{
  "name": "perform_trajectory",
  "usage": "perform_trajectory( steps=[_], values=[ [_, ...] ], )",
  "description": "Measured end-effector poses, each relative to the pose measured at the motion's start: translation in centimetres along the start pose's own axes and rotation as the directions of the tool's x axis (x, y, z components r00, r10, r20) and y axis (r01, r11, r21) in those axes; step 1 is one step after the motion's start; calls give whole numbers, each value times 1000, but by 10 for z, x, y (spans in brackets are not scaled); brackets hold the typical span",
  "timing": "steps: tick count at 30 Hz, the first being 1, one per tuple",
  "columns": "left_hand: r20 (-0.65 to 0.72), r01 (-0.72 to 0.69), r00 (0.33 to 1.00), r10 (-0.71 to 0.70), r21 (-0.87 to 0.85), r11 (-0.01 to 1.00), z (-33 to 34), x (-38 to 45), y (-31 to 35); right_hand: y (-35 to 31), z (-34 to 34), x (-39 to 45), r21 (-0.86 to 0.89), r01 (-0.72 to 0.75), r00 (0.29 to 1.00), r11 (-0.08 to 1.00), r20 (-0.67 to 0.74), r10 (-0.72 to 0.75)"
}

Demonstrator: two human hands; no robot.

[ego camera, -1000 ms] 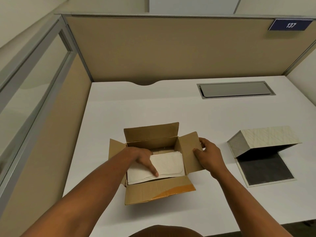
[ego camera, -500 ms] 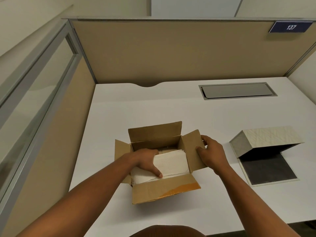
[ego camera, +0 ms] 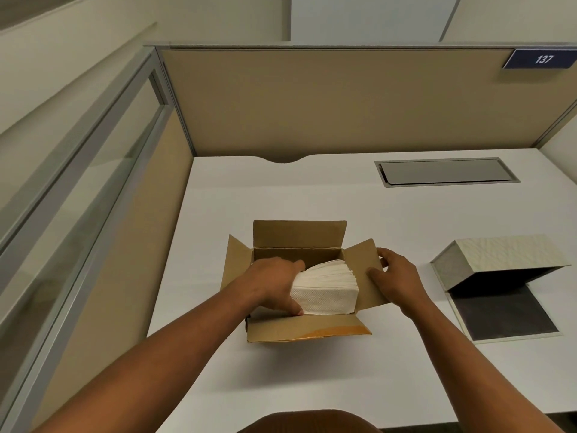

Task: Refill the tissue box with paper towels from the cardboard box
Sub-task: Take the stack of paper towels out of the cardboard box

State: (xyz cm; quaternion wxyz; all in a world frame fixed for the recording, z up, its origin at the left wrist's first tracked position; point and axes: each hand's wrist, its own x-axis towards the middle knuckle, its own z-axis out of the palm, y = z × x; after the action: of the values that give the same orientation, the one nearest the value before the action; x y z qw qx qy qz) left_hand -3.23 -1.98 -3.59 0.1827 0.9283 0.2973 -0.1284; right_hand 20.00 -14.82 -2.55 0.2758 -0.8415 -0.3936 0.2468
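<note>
An open brown cardboard box (ego camera: 299, 237) sits on the white desk in front of me, its four flaps spread out. My left hand (ego camera: 273, 284) reaches into it and grips the left end of a thick stack of white paper towels (ego camera: 327, 287), which is raised and tilted above the box's rim. My right hand (ego camera: 395, 278) pinches the box's right flap and holds it down. To the right lies the tissue box (ego camera: 496, 256), a pale textured case standing open, with its dark inner base panel flat on the desk.
A white desk (ego camera: 312, 189) has a grey cable hatch (ego camera: 445, 171) at the back right. Tan partition walls stand behind and to the left, with a glass panel on the left. A blue sign reading 137 (ego camera: 541, 59) hangs at the upper right.
My left hand has closed around the stack of paper towels and lifted it from lying flat in the box to tilted up above the rim. My right hand stays on the flap.
</note>
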Motion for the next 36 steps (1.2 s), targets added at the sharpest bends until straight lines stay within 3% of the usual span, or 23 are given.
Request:
perform_trajectory(
  steps=[11, 15, 18, 21, 25, 36],
  values=[
    [-228, -26, 973, 34, 37, 999, -15, -22, 6, -8, -1, -11, 9, 14, 998, 1000, -67, -13],
    [-290, -68, 954, 79, 47, 997, -27, -31, 7, -20, -16, -25, 177, 208, 971, 962, -152, -182],
    [-329, -89, 939, 103, 58, 994, -41, -32, 11, -26, -30, -36, 280, 336, 934, 899, 28, -357],
    [-370, -132, 918, 143, 57, 990, -56, -38, 16, -30, -33, -50, 312, 371, 890, 874, 150, -431],
    [-398, -189, 896, 199, 65, 980, -73, -42, 25, -36, -32, -64, 348, 365, 882, 864, 168, -440],
    [-400, -288, 856, 328, 158, 944, -86, -34, 58, -23, -53, -71, 393, 324, 934, 861, 11, -356]
  ],
)
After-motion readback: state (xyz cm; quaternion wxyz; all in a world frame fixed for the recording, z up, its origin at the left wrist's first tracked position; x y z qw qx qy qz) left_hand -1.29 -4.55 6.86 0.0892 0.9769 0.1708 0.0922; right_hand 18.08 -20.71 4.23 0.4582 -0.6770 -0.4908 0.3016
